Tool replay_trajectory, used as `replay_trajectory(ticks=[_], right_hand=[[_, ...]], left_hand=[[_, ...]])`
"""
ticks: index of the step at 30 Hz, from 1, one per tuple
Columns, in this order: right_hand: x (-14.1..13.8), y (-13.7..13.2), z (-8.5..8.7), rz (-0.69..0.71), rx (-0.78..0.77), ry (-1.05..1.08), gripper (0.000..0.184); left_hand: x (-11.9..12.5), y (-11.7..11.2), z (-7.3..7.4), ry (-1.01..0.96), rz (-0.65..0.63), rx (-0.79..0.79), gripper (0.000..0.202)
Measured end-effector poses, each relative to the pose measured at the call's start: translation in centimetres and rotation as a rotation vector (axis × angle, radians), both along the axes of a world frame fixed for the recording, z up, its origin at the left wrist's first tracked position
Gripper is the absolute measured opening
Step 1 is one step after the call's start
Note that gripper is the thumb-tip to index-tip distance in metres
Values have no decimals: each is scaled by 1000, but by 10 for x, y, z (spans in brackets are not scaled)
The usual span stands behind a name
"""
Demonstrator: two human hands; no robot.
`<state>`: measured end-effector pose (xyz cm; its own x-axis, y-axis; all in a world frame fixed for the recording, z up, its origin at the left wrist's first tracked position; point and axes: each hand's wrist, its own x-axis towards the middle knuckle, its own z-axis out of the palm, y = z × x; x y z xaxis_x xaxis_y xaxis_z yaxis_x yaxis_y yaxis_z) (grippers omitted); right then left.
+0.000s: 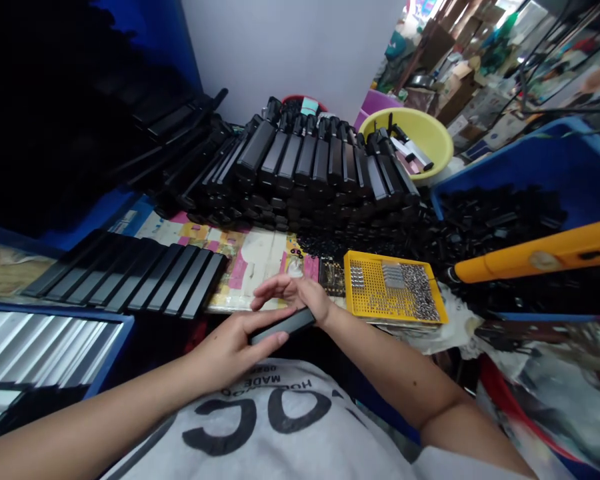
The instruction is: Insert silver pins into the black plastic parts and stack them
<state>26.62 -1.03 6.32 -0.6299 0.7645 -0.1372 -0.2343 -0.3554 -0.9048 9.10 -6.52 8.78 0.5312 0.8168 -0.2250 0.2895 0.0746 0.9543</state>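
Note:
My left hand grips a flat black bar-shaped part near my chest, fingers wrapped round it. My right hand hovers over the bar's far end, fingers stretched out flat and touching it with the palm's heel. A row of flat black panels lies just left of my hands on a printed sheet. A yellow tray with small metal screws sits to the right of my right hand.
A big stack of black assembled units fills the back. A blue bin holds several small black parts. An orange electric screwdriver hangs at right. A yellow bowl is behind; silver strips lie at left.

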Motion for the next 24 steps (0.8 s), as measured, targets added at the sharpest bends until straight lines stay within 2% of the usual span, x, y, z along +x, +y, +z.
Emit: replay_trajectory(ticks=[2,4,6,8,9,10,12,14,16,17,19,22,24], right_hand=[[-11,-11,-4,18,-41,39,67],[-14,-16,-6,-29,-23,-5,65],[-9,-17,-7,-149,93,-156,60],[-3,-12,-8,-321,275,-320,51],[0,-8,-10,-406,346,-368,48],[3,-4,-11,-481,387,-386,45],[5,1,-14,-599,376,-370,44],[7,1,-17,-641,327,-373,41],[9,-4,-20,-584,322,-409,37],[11,-7,-22,-544,336,-433,35],[17,-14,-26,-492,389,-488,30],[29,-22,-32,-518,428,-560,26],[36,-26,-36,-546,405,-577,25]], left_hand=[[2,-2,-4,6,-33,-140,47],[1,-5,-10,-8,-60,-268,49],[-4,-7,-15,-6,-74,-231,41],[-11,-3,-20,108,-35,-18,33],[-17,1,-24,218,30,132,29],[-22,6,-28,353,119,284,27],[-34,18,-38,628,321,533,27],[-44,28,-47,805,440,686,29],[-51,39,-51,842,435,750,32],[-54,45,-49,822,414,769,34],[-63,66,-35,742,406,830,41],[-85,114,3,648,536,952,45],[-102,153,25,671,632,924,42]])
